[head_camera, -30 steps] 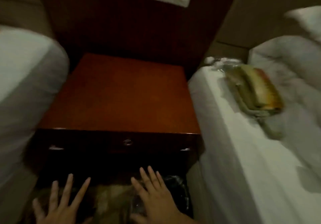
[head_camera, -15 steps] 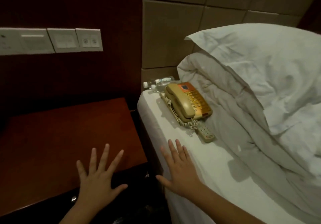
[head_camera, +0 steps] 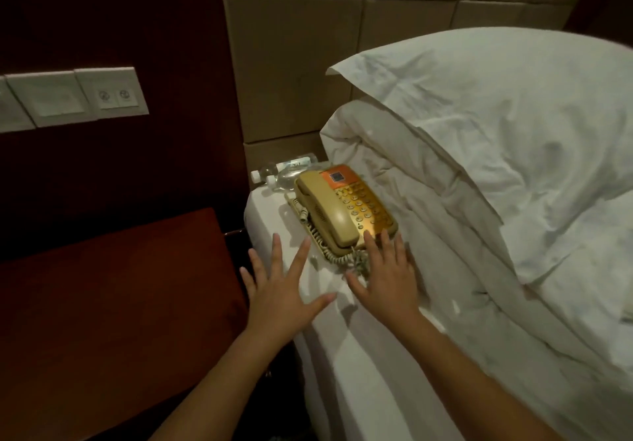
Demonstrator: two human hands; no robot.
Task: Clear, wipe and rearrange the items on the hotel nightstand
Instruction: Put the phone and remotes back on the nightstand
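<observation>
Both hands spread and empty above the bed's nightstand-side edge: left hand short of the cord, right hand nearer, fingertips at the near end of the telephone. Glossy beige plastic, long axis running away toward the headboard-end corner; clear bottles beyond. Bare red-brown bench left.

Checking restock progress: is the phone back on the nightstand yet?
No, the phone lies on the white bed sheet beside the pillow, while the nightstand top to its left holds nothing visible.
</observation>
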